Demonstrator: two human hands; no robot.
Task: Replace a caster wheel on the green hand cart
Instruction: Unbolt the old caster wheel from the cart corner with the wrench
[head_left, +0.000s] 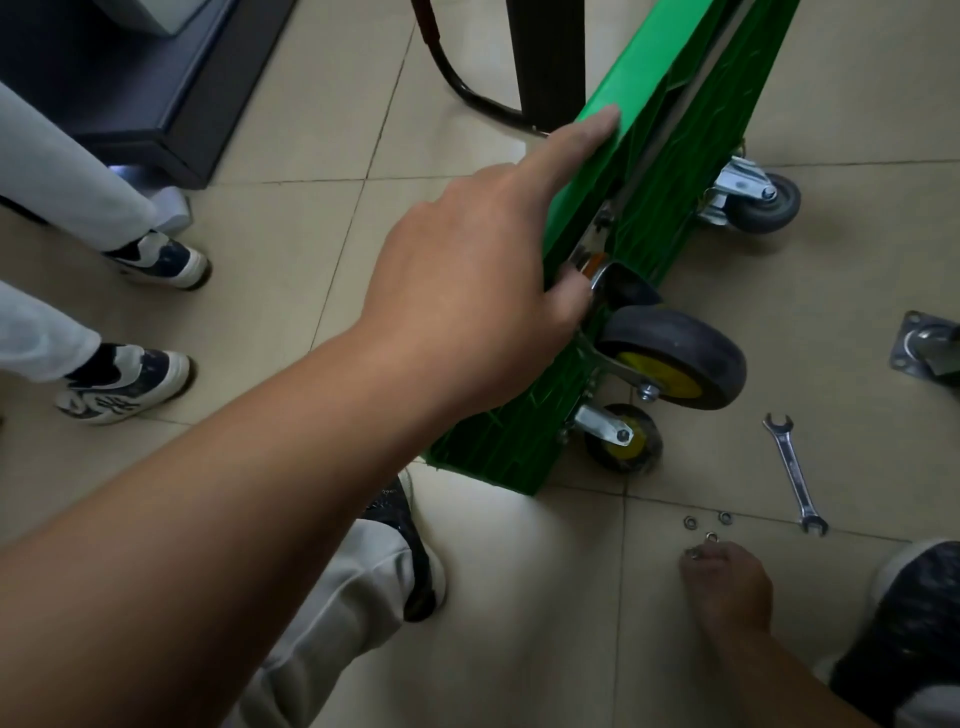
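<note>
The caster (675, 358) sits against the underside of the cart (592, 166), which is tipped on edge on the floor (519, 571). It looks stiff and fairly heavy, best held by its steel fork. The left grip (467, 291) clasps the cart's rim; the right grip (727, 582) pinches washers (696, 552) near the wrench (795, 473).

Beige tiled floor (857, 104), bystander's white-and-navy sneakers (163, 260), dark cabinet base (130, 78), black post (545, 57)
</note>
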